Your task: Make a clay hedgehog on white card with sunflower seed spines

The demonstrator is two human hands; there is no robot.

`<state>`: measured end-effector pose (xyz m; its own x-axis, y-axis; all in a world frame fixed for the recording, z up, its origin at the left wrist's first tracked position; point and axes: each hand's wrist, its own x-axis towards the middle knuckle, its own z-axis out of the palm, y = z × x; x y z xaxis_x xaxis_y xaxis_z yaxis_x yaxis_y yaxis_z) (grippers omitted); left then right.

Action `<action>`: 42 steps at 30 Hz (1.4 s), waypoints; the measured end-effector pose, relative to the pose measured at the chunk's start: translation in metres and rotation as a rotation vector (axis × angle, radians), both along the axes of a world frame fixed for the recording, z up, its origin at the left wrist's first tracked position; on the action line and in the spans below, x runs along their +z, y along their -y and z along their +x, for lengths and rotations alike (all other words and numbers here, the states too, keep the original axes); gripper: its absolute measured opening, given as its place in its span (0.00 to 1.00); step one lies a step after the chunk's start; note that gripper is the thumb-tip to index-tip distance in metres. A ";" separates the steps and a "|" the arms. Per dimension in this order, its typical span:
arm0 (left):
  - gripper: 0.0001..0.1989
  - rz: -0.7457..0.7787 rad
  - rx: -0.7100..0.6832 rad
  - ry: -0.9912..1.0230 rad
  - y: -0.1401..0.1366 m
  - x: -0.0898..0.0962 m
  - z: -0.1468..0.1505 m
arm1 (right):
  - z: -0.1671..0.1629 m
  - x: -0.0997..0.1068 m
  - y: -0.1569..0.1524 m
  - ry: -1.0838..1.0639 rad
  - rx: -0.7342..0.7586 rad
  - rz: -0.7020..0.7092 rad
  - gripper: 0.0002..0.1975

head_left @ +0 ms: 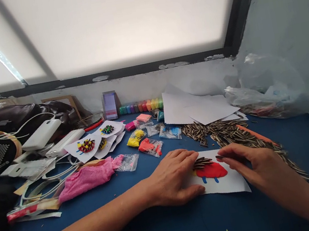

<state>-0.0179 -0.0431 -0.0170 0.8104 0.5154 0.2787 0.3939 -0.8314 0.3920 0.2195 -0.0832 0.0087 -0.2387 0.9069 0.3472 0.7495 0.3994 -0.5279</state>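
Observation:
A small white card (229,186) lies on the blue table (174,227) in front of me. On it sits a flat red clay shape (213,170) with blue marks below and striped sunflower seeds (202,161) stuck along its top. My left hand (171,178) rests flat on the card's left side, fingertips at the seeds. My right hand (249,162) is at the card's right edge, its fingertips pinching a seed by the red clay.
A long heap of sunflower seeds (229,134) runs behind the card. White sheets (195,110), small bags of coloured clay (150,146), finished cards (88,147), a pink cloth (89,176), clay pots (141,106) and plastic bags (270,91) crowd the back. Cables and devices (41,135) fill the left.

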 end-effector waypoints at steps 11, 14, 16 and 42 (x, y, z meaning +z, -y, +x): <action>0.35 -0.040 0.015 -0.005 0.002 -0.001 -0.001 | -0.003 -0.009 0.006 -0.009 0.118 0.098 0.08; 0.36 -0.053 0.022 -0.009 0.002 -0.001 -0.001 | -0.004 -0.015 0.006 -0.022 0.127 0.110 0.09; 0.36 -0.054 0.018 -0.007 0.002 -0.001 -0.001 | -0.003 -0.018 0.006 -0.035 0.115 0.135 0.08; 0.36 -0.034 0.008 -0.035 0.001 0.000 0.000 | -0.001 -0.023 0.001 0.068 0.145 0.193 0.08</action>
